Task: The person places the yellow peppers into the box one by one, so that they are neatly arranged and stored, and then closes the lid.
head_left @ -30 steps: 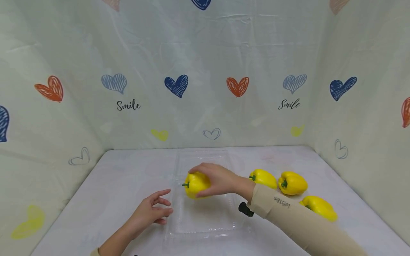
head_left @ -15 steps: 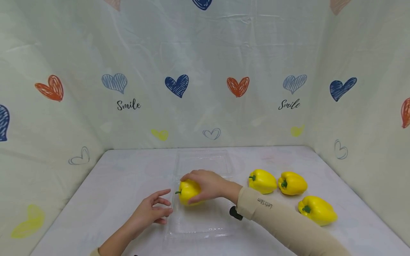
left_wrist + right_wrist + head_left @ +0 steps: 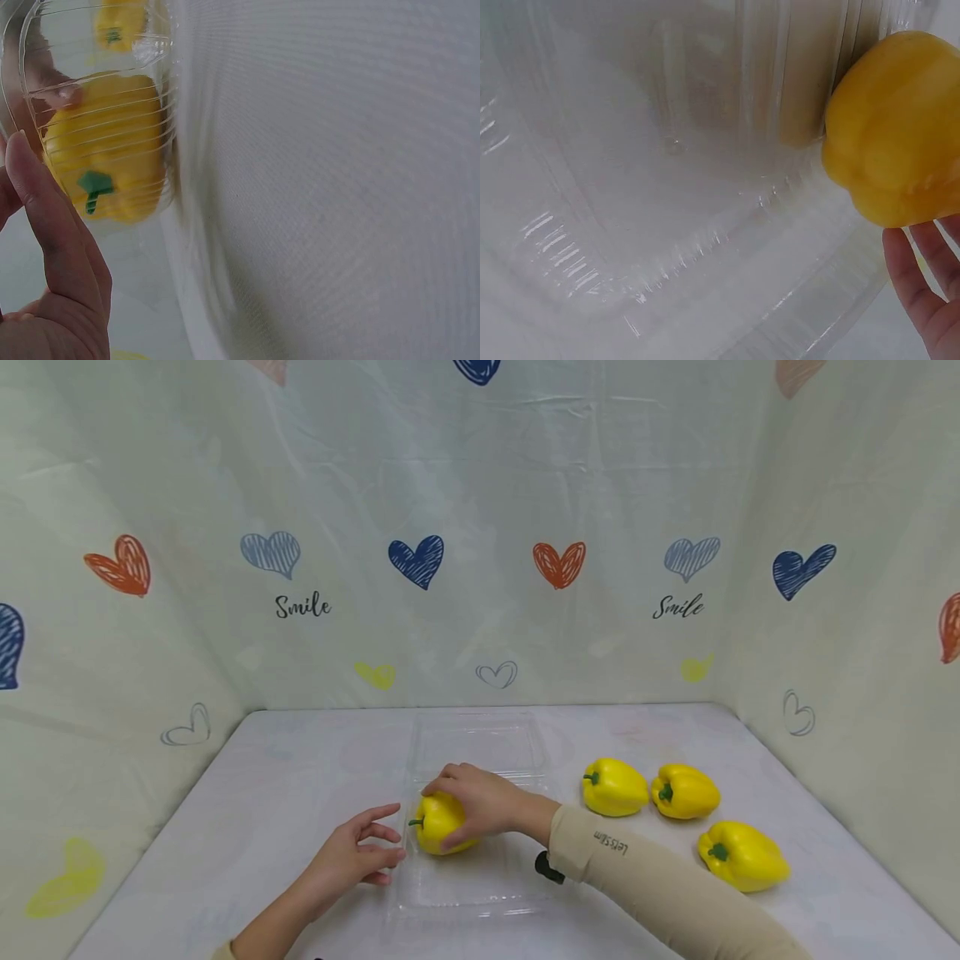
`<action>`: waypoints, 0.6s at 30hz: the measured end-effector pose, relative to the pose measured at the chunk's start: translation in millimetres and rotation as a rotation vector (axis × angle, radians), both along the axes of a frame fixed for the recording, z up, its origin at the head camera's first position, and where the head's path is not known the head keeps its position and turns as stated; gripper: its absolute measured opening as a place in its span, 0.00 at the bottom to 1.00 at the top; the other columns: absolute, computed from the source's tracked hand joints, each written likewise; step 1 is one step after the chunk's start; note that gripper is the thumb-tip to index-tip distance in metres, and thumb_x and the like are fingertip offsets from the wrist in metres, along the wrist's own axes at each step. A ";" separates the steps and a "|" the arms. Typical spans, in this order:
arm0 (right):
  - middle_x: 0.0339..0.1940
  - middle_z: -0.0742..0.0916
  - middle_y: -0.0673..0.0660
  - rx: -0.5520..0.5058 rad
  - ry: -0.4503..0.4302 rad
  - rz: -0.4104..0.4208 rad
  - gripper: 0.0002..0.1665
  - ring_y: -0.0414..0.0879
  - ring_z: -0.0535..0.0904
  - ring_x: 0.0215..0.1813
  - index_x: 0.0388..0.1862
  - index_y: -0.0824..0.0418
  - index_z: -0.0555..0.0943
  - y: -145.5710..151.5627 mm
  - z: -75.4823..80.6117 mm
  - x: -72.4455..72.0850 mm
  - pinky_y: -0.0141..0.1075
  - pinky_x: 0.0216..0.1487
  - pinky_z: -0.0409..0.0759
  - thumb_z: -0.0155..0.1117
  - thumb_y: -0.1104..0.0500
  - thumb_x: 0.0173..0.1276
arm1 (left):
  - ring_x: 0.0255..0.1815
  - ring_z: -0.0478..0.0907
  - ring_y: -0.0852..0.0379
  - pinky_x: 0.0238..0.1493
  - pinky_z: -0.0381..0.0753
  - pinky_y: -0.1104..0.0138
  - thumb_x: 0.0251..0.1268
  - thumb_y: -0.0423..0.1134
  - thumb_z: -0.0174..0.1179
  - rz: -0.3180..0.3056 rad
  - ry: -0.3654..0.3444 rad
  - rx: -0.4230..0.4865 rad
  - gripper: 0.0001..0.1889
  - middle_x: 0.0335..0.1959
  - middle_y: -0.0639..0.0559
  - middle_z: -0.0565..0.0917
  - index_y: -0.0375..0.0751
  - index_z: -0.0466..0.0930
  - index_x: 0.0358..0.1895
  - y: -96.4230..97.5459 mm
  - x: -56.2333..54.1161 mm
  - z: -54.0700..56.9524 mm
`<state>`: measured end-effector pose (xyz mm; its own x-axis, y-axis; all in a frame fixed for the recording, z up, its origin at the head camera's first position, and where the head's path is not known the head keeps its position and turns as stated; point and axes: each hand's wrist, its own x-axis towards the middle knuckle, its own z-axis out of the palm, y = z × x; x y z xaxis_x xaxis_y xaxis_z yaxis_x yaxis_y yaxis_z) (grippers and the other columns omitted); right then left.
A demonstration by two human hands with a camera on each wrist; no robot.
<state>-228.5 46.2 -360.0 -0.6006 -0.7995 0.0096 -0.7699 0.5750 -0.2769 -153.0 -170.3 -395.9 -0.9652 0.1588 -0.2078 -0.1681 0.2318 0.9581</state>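
Observation:
My right hand [image 3: 480, 800] holds a yellow bell pepper [image 3: 437, 825] from above, thumb on the near side and fingers over the far side. Its green stem points left. The pepper sits inside the front half of a clear plastic clamshell container [image 3: 480, 893], by the left wall. Through the ribbed clear wall, the left wrist view shows this pepper [image 3: 112, 150] low in the box. My left hand [image 3: 352, 856] stays at the container's left side, fingers loosely extended, a fingertip right at the rim. In the right wrist view the pepper [image 3: 900, 127] is at the right edge.
Three more yellow bell peppers lie right of the container: one nearest it [image 3: 615, 787], another pepper beside that [image 3: 686, 792], and a third pepper closer to me [image 3: 744, 857]. The container's lid [image 3: 480, 743] lies folded back. A heart-printed sheet [image 3: 487, 635] walls the white table.
My right hand has brought the pepper left, down and towards me, against the container's left side. My left hand has stayed in place.

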 end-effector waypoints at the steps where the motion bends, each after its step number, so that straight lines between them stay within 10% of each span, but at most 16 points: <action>1: 0.52 0.76 0.48 0.003 0.001 0.000 0.37 0.41 0.70 0.50 0.58 0.49 0.74 0.0 0.2 -0.3 0.30 0.54 0.72 0.73 0.42 0.50 | 0.31 0.78 0.49 0.34 0.83 0.60 0.53 0.36 0.68 0.002 0.000 -0.002 0.37 0.41 0.43 0.75 0.35 0.61 0.67 0.1 -0.1 0.2; 18: 0.52 0.77 0.49 -0.094 -0.022 -0.016 0.41 0.44 0.72 0.53 0.61 0.51 0.73 16.5 22.9 2.2 0.36 0.58 0.71 0.74 0.41 0.48 | 0.30 0.78 0.51 0.34 0.83 0.60 0.53 0.36 0.68 0.009 -0.013 -0.004 0.37 0.41 0.44 0.75 0.36 0.61 0.67 0.8 -0.1 1.0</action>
